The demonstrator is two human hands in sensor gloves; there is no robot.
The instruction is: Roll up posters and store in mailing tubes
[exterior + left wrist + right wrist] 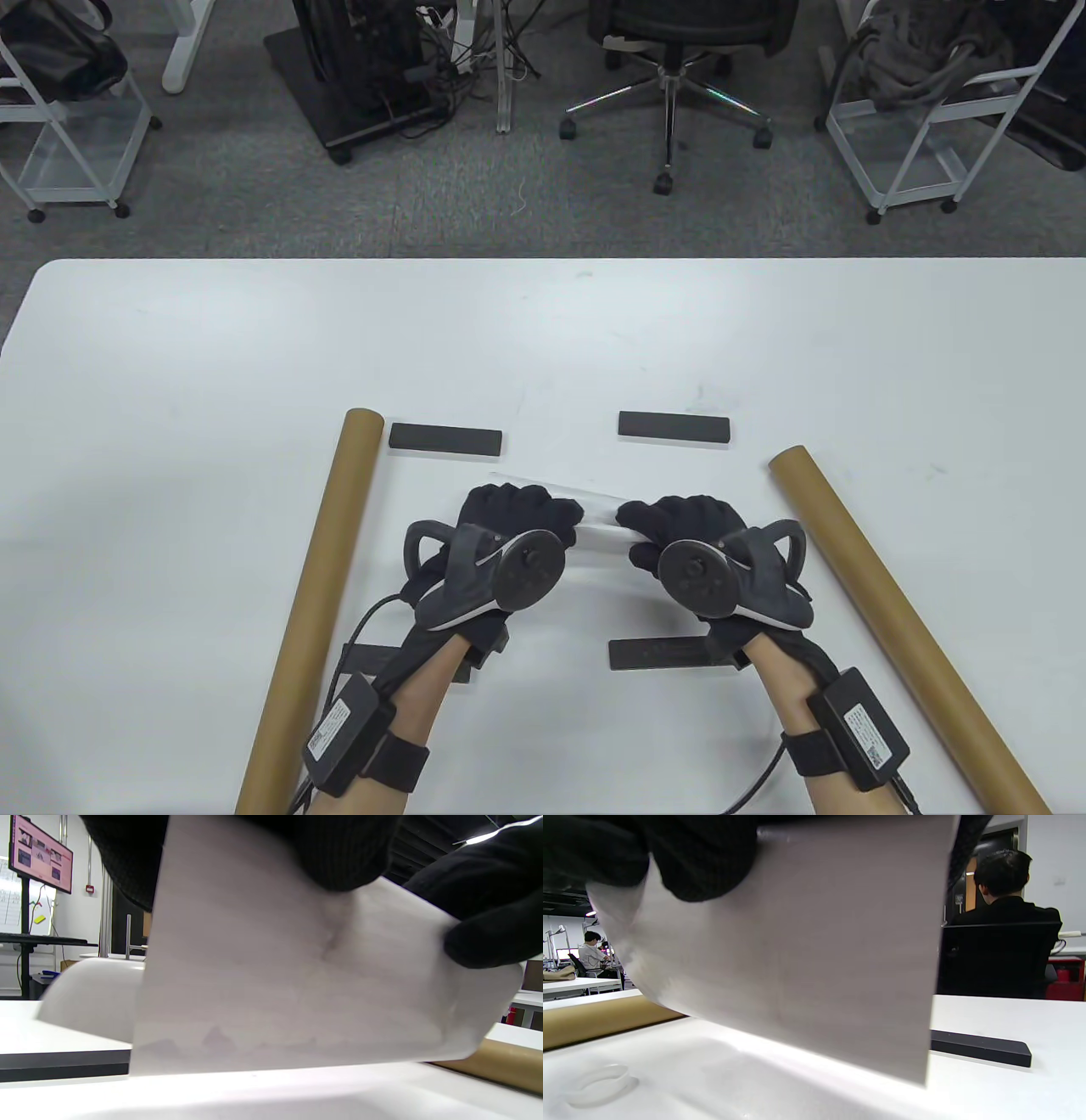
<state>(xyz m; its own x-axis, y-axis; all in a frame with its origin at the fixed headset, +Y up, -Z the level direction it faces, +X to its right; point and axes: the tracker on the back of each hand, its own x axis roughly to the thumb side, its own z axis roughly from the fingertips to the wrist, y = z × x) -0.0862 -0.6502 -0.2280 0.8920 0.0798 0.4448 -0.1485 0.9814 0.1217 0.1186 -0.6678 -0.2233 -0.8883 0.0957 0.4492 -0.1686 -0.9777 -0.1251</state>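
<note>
Two hands, left hand point(509, 531) and right hand point(679, 535), grip the poster point(598, 518) between them.

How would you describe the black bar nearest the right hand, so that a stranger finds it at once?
On the white table, look between the two brown tubes, then go to the right hand. The bar lies flat just below that hand, partly under its wrist. Unlike the two far bars, it is on the near side.

A plain white poster point(594, 518) is seen at frame centre, on a white table point(212, 356). Brown tubes point(310, 611) are shown left and right, with dark grey bars point(445, 438) above. Black gloves point(517, 514) are worn.
</note>
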